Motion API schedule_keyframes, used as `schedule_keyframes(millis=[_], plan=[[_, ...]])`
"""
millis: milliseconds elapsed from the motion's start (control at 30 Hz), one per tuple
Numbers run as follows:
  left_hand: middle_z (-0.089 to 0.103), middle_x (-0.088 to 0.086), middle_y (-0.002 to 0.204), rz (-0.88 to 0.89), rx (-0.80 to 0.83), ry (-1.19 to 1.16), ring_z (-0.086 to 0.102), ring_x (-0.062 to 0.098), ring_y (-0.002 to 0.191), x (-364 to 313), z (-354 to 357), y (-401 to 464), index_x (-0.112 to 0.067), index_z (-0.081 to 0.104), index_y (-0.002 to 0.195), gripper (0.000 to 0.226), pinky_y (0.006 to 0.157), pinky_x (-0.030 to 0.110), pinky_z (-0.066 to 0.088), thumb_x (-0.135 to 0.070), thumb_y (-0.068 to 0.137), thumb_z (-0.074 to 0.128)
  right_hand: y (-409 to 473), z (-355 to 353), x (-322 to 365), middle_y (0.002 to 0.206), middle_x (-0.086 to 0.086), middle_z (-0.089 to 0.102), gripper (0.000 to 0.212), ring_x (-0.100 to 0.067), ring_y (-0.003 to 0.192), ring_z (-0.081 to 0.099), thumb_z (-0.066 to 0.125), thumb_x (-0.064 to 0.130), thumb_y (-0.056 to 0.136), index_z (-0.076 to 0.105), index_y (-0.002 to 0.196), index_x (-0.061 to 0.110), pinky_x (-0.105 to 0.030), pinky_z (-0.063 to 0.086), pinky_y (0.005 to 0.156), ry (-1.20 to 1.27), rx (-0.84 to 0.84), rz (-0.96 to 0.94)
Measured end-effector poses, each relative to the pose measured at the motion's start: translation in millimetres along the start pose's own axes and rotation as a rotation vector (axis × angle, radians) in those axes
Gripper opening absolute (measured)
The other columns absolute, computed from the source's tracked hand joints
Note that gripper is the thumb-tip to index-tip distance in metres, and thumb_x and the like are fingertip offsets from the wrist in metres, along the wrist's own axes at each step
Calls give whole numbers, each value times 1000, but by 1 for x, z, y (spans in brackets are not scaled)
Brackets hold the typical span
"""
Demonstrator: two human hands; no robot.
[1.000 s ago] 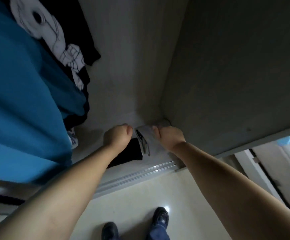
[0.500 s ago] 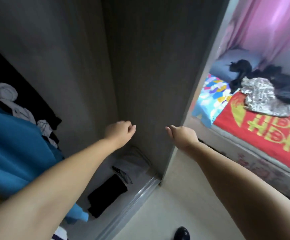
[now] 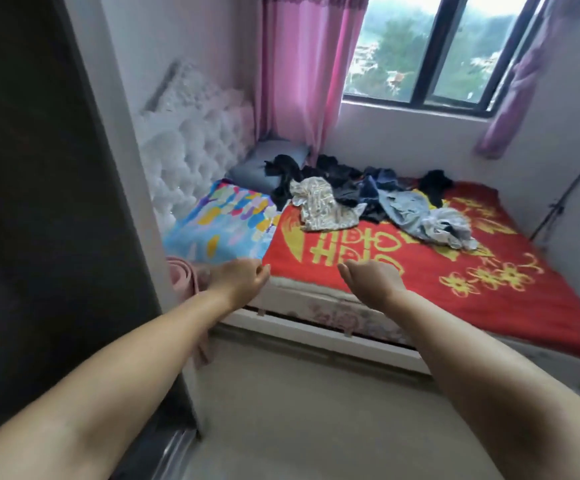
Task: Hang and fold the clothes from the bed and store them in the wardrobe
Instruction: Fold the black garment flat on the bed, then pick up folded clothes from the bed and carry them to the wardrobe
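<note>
Standing at frame left: wardrobe (image 3: 39, 202). Filling centre and right: bed (image 3: 420, 282), with headboard (image 3: 191, 161) at its left end. Lying in a heap on the far half of the bed, centre frame: clothes (image 3: 368, 199). Resting left of the heap: pillows (image 3: 226, 220). Sitting behind the bed, upper right: window (image 3: 430, 46), with curtain (image 3: 302, 71) hanging to its left. Hovering before the near bed edge, apart: left hand (image 3: 240, 278) and right hand (image 3: 371, 278).

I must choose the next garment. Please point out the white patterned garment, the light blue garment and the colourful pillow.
white patterned garment (image 3: 321, 206), head view, middle of the crumpled cloth
light blue garment (image 3: 408, 211), head view, its upper fold
colourful pillow (image 3: 222, 226), head view, centre of its top face
</note>
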State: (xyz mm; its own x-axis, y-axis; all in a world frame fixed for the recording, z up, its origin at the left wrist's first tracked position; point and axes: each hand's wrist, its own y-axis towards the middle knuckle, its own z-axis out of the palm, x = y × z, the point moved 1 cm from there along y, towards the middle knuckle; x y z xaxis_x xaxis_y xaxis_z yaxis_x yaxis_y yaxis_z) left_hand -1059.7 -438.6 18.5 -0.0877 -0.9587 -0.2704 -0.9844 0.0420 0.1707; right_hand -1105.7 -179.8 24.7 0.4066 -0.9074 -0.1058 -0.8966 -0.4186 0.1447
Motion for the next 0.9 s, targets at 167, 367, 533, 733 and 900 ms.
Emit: schedule_keyframes(millis=[167,367,533,733,900], plan=[[63,5,101,235,-20,59,61,26,91,-134,45,76,-17,63,93,38,63,30,37,-43,99,36,-30,-9,-149,101,-6,67,42,-29,84,65,20,39,105,55,117,19,-32,46,54,-108,62,154],[57,5,105,430,30,180,58,26,96,-227,79,128,-14,62,105,42,59,29,36,-44,100,32,-69,-1,-265,95,-9,67,45,-29,87,64,18,46,103,52,92,18,-34,45,63,-19,107,358],[56,3,101,403,68,118,56,22,88,-256,99,178,-16,62,96,42,49,25,30,-44,101,31,-70,11,-317,95,-6,66,45,-26,86,64,17,45,103,51,89,20,-32,42,61,3,144,438],[58,1,100,436,118,106,56,20,81,-287,133,247,-18,64,99,44,49,26,32,-45,101,29,-32,40,-360,98,-6,67,45,-27,91,64,19,44,103,54,93,19,-33,42,63,24,151,467],[59,2,100,470,125,134,52,19,79,-299,161,335,-15,62,98,42,54,28,36,-43,101,31,38,60,-410,98,-8,67,42,-29,90,64,20,44,103,52,90,20,-33,43,63,1,166,492]])
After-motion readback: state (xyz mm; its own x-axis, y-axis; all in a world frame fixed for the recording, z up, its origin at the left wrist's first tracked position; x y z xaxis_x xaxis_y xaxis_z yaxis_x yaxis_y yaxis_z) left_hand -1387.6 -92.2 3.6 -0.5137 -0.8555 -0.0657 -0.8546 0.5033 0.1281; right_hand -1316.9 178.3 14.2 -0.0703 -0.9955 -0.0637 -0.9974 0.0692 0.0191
